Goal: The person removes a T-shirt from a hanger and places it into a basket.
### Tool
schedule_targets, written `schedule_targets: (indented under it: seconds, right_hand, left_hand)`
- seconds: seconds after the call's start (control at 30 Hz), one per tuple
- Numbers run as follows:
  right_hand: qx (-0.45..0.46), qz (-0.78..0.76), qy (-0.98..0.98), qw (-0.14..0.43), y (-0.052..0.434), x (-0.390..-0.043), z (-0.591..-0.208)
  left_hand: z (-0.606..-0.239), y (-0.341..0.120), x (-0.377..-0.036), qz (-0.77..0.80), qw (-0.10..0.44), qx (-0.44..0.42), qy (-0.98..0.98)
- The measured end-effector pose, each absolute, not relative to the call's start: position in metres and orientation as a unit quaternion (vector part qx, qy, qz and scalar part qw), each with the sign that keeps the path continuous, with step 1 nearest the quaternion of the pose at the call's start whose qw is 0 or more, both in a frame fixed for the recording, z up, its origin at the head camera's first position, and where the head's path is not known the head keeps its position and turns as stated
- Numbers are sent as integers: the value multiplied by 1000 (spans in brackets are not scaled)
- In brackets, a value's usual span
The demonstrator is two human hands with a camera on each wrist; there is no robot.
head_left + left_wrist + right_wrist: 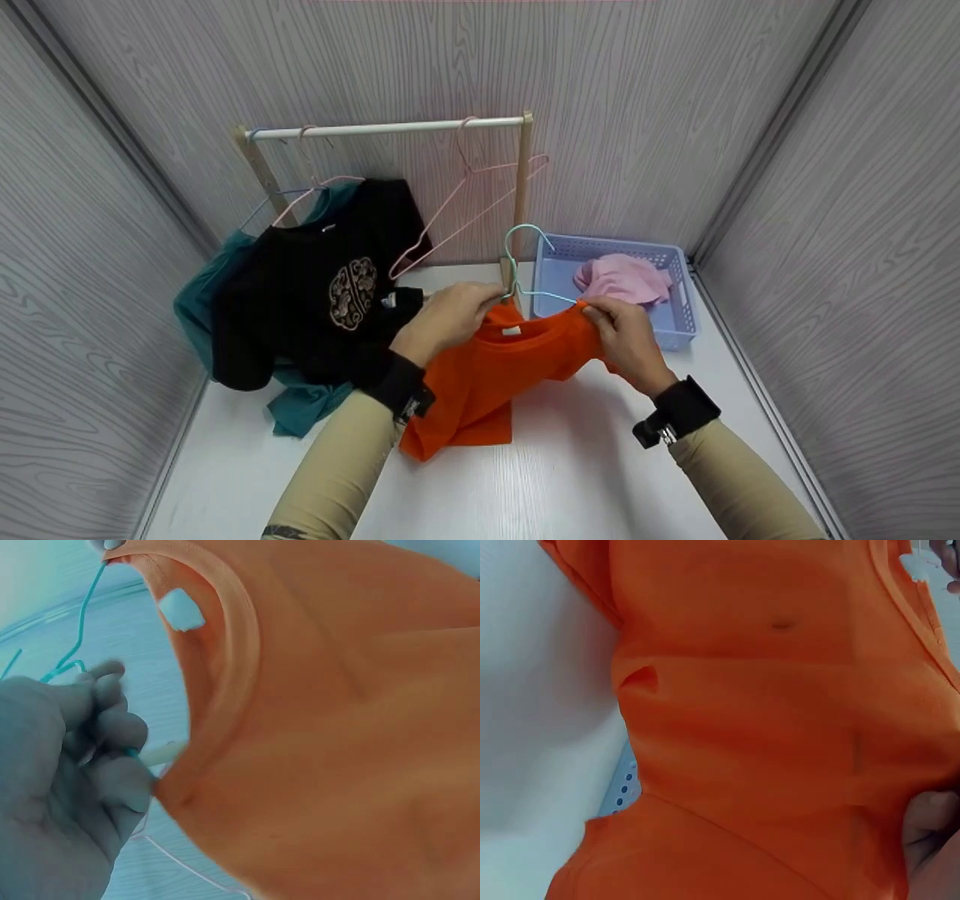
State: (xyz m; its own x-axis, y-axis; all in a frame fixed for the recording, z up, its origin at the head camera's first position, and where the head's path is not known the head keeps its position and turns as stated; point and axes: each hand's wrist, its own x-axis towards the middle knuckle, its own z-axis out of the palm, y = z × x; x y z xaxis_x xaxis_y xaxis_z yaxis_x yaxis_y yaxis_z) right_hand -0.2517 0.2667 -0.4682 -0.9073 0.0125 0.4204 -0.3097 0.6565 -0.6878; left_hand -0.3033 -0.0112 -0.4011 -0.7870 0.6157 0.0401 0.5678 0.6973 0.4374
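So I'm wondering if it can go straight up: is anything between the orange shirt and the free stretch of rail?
Partly. The empty pink hanger hangs from the rail just above the orange shirt, which both hands hold on the teal hanger; rail either side looks bare.

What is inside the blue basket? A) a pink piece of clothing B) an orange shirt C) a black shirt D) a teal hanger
A: a crumpled pink garment lies in the blue basket, while the orange shirt is in the person's hands, outside it.
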Motion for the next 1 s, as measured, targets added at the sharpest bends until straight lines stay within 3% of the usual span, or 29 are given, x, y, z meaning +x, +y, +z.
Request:
schedule_targets:
  seconds: [0.23,0.5,0.73,1.0]
  right_hand:
    - [103,368,-904,191,272,-257,-470]
    - [75,309,-920,228,303,-256,-486]
    - [86,301,-925,214,314,-253,-495]
    - [101,349,-914,182,293,-256,-501]
  left_hand:
    - [-404,-20,-304,215,78,315,921]
    - [-410,-55,-306,202,24,285,937]
    - [-412,-73,-305,218,15,282,934]
    - [-406,-64,-300,253,47,266,929]
